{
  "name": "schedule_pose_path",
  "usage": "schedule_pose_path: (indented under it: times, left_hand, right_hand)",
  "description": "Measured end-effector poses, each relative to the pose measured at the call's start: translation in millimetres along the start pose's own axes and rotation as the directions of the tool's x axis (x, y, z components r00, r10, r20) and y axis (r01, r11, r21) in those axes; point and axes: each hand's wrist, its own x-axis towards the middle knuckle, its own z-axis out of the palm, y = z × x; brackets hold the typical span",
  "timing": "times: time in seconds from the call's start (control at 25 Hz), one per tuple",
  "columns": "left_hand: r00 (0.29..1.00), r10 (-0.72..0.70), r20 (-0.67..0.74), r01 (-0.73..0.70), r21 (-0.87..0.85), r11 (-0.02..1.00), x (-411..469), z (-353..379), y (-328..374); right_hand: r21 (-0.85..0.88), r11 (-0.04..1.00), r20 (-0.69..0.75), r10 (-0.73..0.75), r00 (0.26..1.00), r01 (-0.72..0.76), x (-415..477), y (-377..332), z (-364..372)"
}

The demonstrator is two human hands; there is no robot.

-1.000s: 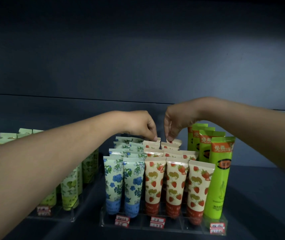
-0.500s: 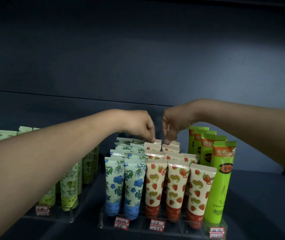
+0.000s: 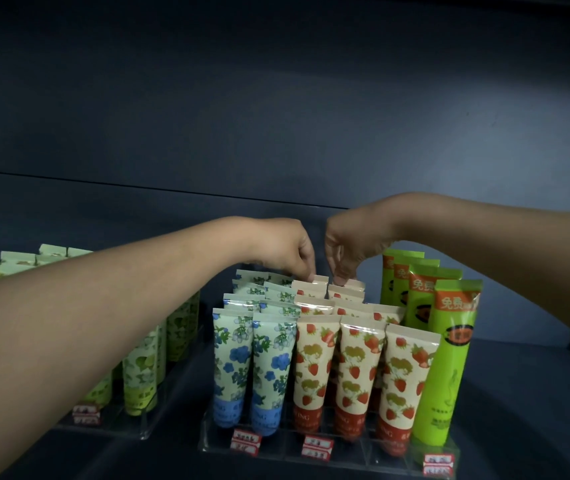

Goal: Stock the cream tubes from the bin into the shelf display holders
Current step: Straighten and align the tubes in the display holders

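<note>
Reaching over the clear display holder, I have both hands at the back rows of the strawberry-print tubes, which stand cap-down with their crimped ends up. My left hand has its fingers pinched together on the crimped top of a rear strawberry tube; my right hand has its fingers closed down on the top of the neighbouring rear strawberry tube, just beside the first. The two hands are near each other but apart. To the left of the strawberry rows, in the same holder, stand the blue-flower tubes, and at the right end stands a row of taller bright green tubes with orange bands at their tops. Small red and white price tags sit along the holder's front edge. A second clear holder further left carries pale green leaf-print tubes, partly hidden behind my left forearm. Both holders rest on a dark shelf with a dark back panel behind.
</note>
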Motion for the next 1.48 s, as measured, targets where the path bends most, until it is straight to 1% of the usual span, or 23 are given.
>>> schedule_pose_path:
  times: [0.16, 0.28, 0.44, 0.6, 0.92, 1.16, 1.48]
  left_hand:
    - [1.000, 0.005, 0.003, -0.005, -0.008, 1.000, 1.0, 0.7, -0.9]
    - [1.000, 0.004, -0.001, -0.004, -0.007, 1.000, 2.1, 0.9, -0.8]
    - [1.000, 0.008, -0.004, -0.008, -0.011, 1.000, 2.7, 1.5, -1.0]
    - [1.000, 0.010, -0.008, -0.010, -0.014, 1.000, 0.7, 0.8, -1.3]
    - [1.000, -0.003, -0.015, 0.003, -0.013, 1.000, -2.8, -0.4, -0.9]
    - [1.000, 0.004, -0.023, -0.004, 0.001, 1.000, -3.2, -0.1, -1.0]
    - [1.000, -0.006, -0.013, 0.006, 0.003, 1.000, -4.5, -1.9, 0.3]
  right_hand:
    - [0.029, 0.999, -0.067, -0.012, 0.998, 0.014, 2.5, -2.5, 2.6]
    - [0.058, 0.998, -0.051, 0.002, 0.999, 0.001, -1.7, 0.2, 1.1]
    - [0.005, 1.000, 0.000, 0.027, 1.000, -0.027, -3.4, 0.7, 3.8]
    - [0.004, 1.000, -0.024, 0.005, 1.000, -0.005, -4.4, -1.7, 5.2]
    - [0.035, 0.999, -0.002, -0.029, 1.000, 0.029, -8.6, -1.9, 1.2]
    - [0.034, 0.999, -0.063, -0.007, 0.998, 0.009, -7.2, -0.4, 4.5]
    - [0.053, 0.998, -0.054, 0.022, 0.998, -0.019, -11.8, 0.7, 4.3]
